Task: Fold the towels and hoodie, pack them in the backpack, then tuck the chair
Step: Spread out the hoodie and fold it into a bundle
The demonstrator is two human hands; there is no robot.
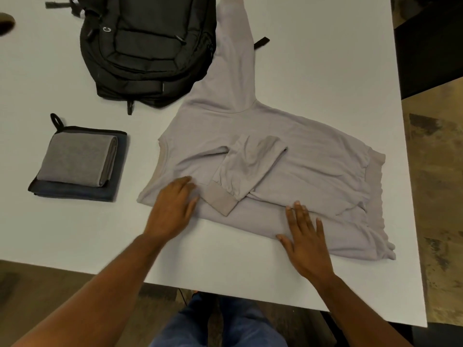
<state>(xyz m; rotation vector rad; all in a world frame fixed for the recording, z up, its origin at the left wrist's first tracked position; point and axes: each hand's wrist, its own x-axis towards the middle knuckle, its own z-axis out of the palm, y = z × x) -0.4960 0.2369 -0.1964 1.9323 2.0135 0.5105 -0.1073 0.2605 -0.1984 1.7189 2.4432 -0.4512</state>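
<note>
A pale lilac hoodie [300,156] lies flat on the white table [75,234], one sleeve folded across its body and the other stretching toward the far edge. My left hand [172,209] rests flat on the hoodie's near left edge, fingers spread. My right hand [305,236] presses flat on the near hem, fingers straight. A folded grey towel [75,159] sits on top of a folded dark blue towel [75,192] at the left. The black backpack [147,46] lies at the far left, its zips appearing closed.
The table's right edge runs close to the hoodie's waistband, with patterned floor [438,196] beyond it. A dark object [6,23] shows at the far left edge. My jeans [220,324] are visible below the near table edge.
</note>
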